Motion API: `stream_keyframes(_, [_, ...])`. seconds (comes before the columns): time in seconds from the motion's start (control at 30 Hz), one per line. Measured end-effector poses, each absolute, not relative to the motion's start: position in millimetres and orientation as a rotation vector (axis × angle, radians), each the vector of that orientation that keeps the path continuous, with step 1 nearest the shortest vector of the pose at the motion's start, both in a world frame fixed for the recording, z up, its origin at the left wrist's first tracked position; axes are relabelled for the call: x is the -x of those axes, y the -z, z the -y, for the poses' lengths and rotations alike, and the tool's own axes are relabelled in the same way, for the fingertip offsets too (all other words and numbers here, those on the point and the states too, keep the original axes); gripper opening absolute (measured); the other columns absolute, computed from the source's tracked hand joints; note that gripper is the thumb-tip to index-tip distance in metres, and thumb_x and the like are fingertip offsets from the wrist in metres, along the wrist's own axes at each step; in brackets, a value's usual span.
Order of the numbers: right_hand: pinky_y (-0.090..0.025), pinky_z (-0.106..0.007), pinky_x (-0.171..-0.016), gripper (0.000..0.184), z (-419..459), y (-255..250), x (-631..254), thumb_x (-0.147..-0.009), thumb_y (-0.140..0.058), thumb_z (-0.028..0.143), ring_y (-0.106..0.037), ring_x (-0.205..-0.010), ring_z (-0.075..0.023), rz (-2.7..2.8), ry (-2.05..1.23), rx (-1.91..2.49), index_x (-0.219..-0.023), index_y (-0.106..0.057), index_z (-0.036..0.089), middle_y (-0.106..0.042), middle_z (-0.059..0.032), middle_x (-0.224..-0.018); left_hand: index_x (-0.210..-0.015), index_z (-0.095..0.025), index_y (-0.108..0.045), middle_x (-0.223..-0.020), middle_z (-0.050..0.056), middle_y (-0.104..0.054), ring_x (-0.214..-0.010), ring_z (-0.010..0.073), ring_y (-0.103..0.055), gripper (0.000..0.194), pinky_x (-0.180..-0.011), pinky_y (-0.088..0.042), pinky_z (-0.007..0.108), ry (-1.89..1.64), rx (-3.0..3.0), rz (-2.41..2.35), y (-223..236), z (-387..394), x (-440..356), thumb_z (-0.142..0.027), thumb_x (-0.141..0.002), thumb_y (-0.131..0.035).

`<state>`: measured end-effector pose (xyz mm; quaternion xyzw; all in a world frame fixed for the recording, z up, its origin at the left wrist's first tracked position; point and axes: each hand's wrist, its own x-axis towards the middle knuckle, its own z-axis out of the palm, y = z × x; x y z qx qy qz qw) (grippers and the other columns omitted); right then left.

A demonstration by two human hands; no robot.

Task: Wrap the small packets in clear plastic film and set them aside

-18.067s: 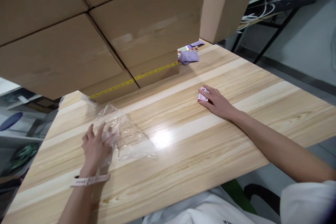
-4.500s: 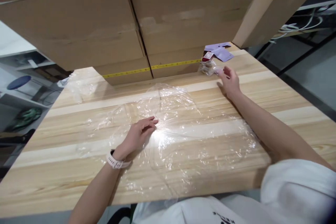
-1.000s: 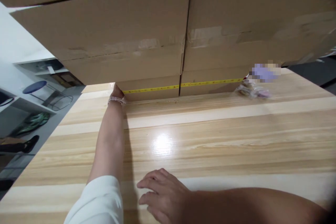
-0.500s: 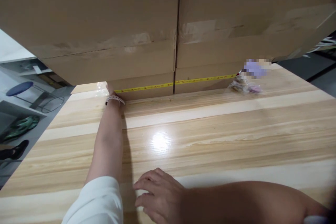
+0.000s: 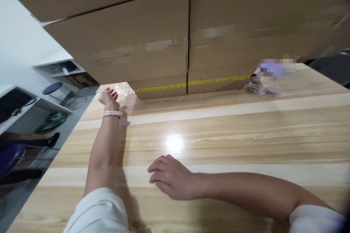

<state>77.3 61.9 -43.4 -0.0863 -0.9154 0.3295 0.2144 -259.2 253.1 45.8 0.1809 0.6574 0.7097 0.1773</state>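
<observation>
My left hand (image 5: 108, 97) is raised above the far left part of the wooden table (image 5: 224, 140), palm side partly showing, fingers loosely curled and apart with nothing in them. A pale band circles its wrist. Just right of that hand lies a crumpled piece of clear plastic (image 5: 124, 90), by the corner of the cardboard boxes. Over the near middle of the table is my right hand (image 5: 172, 178), its fingers bent and spread, holding nothing. Whether its fingertips touch the wood I cannot tell.
Large stacked cardboard boxes (image 5: 136, 40) stand along the table's far side, with yellow printed tape (image 5: 218, 79) low on them. A clear bag of small items (image 5: 257, 88) sits at the far right. To the left are a blue stool (image 5: 53, 87), white shelves (image 5: 54, 107) and a person's leg (image 5: 30, 141).
My left hand has pulled back from the box corner and lifted, its fingers now showing. My right hand has moved slightly forward. The view has turned left, bringing more shelving into sight.
</observation>
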Motion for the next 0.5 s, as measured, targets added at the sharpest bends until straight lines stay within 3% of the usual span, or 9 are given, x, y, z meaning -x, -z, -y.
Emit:
stream_keyframes(0.13, [-0.043,-0.039,-0.099,0.019,-64,37,-76,-0.099,-0.053,0.018,-0.058,-0.116,-0.0218,2.543,-0.964,0.249,-0.1,-0.072,0.02,-0.07,-0.007,-0.125,-0.092,-0.018,-0.041,-0.075,-0.007,-0.046,-0.063,0.0035,-0.05,0.011,-0.066,-0.041,0.019,-2.221,-0.293,-1.877,-77,-193,250,-0.011,-0.092,-0.049])
stream_keyframes(0.23, [-0.043,-0.04,-0.101,0.019,-63,39,-74,-0.1,-0.053,0.02,-0.058,-0.118,-0.0215,2.542,-0.947,0.237,-0.102,-0.072,0.021,-0.07,-0.0063,-0.126,-0.095,-0.019,-0.048,-0.081,-0.007,-0.056,-0.064,0.0044,-0.056,0.021,-0.062,-0.042,0.019,-2.247,-0.415,-1.74,-97,-160,201,-0.004,-0.083,-0.056])
stream_keyframes(0.37, [-0.043,-0.038,-0.105,0.024,-68,46,-79,-0.102,-0.051,0.022,-0.057,-0.12,-0.0214,2.579,-0.786,0.135,-0.111,-0.072,0.018,-0.069,-0.009,-0.129,-0.092,-0.02,-0.056,-0.085,-0.005,-0.063,-0.062,0.0067,-0.058,0.039,-0.055,-0.041,0.019,-2.245,-0.671,-1.384,-131,-128,105,0.009,-0.068,-0.053])
stream_keyframes(0.5, [-0.043,-0.04,-0.11,0.028,-83,49,-118,-0.103,-0.051,0.027,-0.055,-0.126,-0.0232,2.577,-0.671,0.208,-0.118,-0.071,0.015,-0.068,-0.0128,-0.132,-0.089,-0.022,-0.057,-0.085,-0.008,-0.064,-0.062,0.0054,-0.059,0.036,-0.056,-0.043,0.016,-2.304,-0.829,-1.107,-175,-94,31,0.011,-0.075,-0.052])
